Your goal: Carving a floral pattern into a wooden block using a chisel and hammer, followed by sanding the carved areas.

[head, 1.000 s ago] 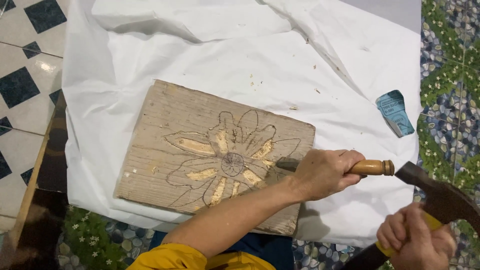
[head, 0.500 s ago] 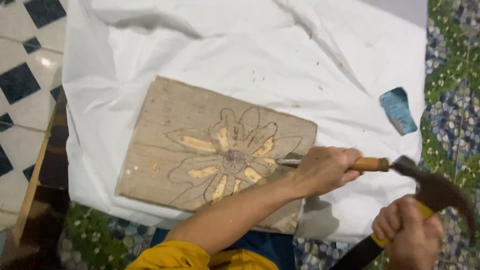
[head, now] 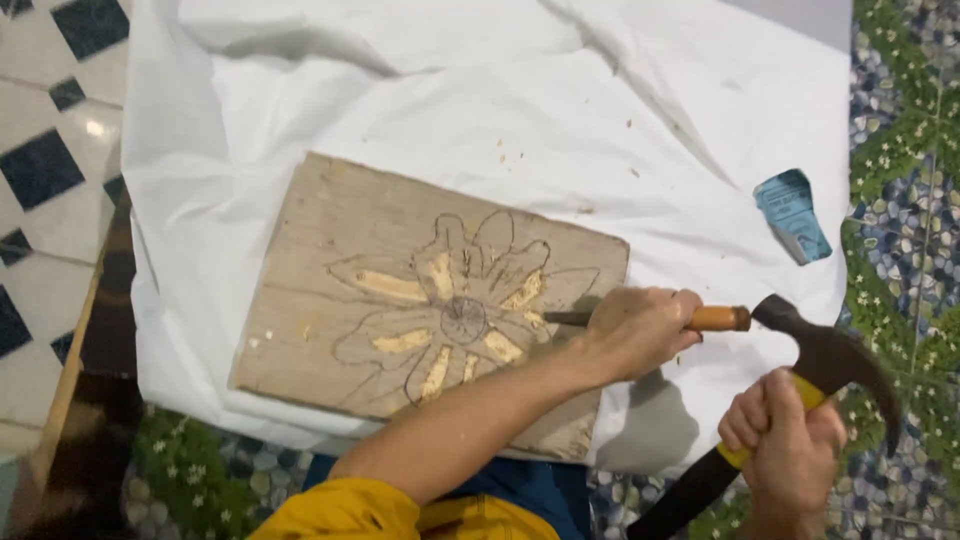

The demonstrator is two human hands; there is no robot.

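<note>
A weathered wooden board (head: 330, 290) lies on a white sheet (head: 400, 90); a flower outline is drawn on it, with several petals carved to pale wood. My left hand (head: 640, 328) grips a chisel (head: 715, 318) by its wooden handle, the blade tip resting on the board at the flower's right side. My right hand (head: 785, 450) holds a claw hammer (head: 825, 355) with a yellow and black handle. Its head touches the chisel's butt end.
A small blue card (head: 792, 215) lies on the sheet at the right. Patterned floral cloth (head: 905, 150) shows along the right edge. Black and white floor tiles (head: 40, 170) and a dark wooden edge (head: 100, 330) are at the left. Wood chips dot the sheet.
The hammer has swung left and up from the lower right until its head meets the chisel's end. The left hand and chisel stayed in place on the board.
</note>
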